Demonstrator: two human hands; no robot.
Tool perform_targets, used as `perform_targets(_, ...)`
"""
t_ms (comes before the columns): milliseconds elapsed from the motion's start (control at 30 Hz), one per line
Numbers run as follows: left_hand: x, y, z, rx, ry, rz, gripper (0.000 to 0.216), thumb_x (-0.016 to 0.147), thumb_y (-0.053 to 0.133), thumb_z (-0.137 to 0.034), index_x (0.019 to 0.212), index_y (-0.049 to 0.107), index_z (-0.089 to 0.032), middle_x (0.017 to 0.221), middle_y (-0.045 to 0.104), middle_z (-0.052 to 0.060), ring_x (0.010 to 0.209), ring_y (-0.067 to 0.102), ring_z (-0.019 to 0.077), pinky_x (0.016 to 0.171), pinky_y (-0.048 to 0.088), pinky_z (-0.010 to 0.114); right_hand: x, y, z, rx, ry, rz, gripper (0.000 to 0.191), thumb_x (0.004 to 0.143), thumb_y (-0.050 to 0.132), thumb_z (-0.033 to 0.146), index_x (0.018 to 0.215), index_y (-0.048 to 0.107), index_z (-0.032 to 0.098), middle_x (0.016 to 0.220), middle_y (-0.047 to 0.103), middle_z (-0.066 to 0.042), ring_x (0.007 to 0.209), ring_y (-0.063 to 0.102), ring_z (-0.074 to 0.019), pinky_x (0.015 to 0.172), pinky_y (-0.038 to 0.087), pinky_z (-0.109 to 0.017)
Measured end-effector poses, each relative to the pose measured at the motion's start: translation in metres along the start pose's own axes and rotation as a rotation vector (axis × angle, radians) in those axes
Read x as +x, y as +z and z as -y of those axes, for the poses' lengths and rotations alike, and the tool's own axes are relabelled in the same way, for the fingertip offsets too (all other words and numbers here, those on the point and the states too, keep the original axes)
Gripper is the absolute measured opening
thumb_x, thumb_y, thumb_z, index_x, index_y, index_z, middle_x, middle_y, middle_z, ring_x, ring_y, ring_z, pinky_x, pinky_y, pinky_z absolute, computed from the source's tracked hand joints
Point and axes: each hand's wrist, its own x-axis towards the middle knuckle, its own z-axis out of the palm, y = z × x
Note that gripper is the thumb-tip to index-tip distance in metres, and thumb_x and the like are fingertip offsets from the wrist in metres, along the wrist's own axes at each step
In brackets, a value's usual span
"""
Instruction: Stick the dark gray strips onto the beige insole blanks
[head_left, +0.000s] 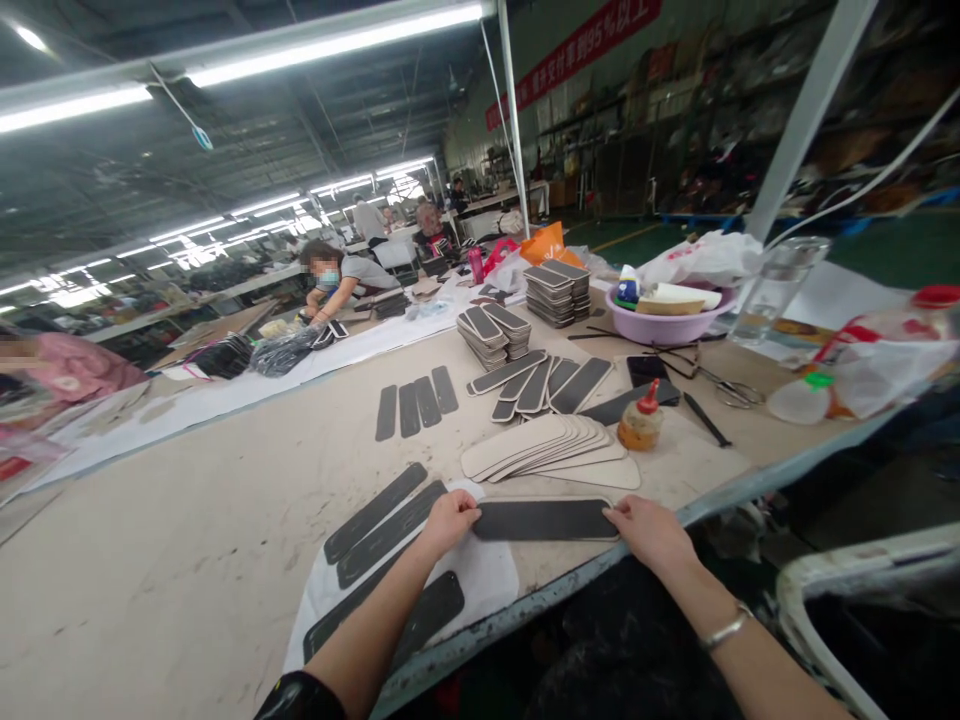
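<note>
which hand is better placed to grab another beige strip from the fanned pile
Right. The right hand rests at the dark strip's right end, just below the fanned beige strips; the left hand is further off.

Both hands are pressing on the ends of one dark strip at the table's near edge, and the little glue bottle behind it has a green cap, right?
Not quite. The head view shows the glue bottle with a red cap, not green. The rest stands: the left hand and right hand rest on the two ends of one dark strip at the table's near edge.

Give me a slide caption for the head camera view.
Both hands, left hand and right hand, press the ends of a dark strip on the worktable.
</note>
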Motion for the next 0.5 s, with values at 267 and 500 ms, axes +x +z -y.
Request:
perform_targets(267, 0.0056, 0.0064, -0.0056, 0.143, -0.010, -0.047, 0.007, 0.073, 0.056, -0.015, 0.068, 0.060, -0.017, 0.065, 0.061, 0.000, 0.066, 0.055, 0.0120, 0.063, 0.036, 0.022, -0.0005, 0.0004, 0.0010, 0.003, -0.010, 0.003, 0.029, 0.079, 0.046, 0.044, 0.077, 0.063, 0.020, 0.081, 0.066, -0.009, 0.083, 0.060, -0.0243, 0.074, 0.040, -0.033)
perform_targets(500, 0.0112, 0.0070, -0.0029, 0.191, -0.072, 0.000, 0.009, 0.072, 0.057, -0.019, 0.065, 0.063, -0.018, 0.061, 0.062, 0.000, 0.066, 0.058, 0.0131, 0.062, 0.038, 0.021, -0.0007, 0.0002, 0.0016, 0.000, -0.007, -0.009, 0.030, 0.080, 0.045, 0.044, 0.077, 0.062, 0.020, 0.082, 0.066, -0.009, 0.083, 0.061, -0.0241, 0.073, 0.040, -0.033)
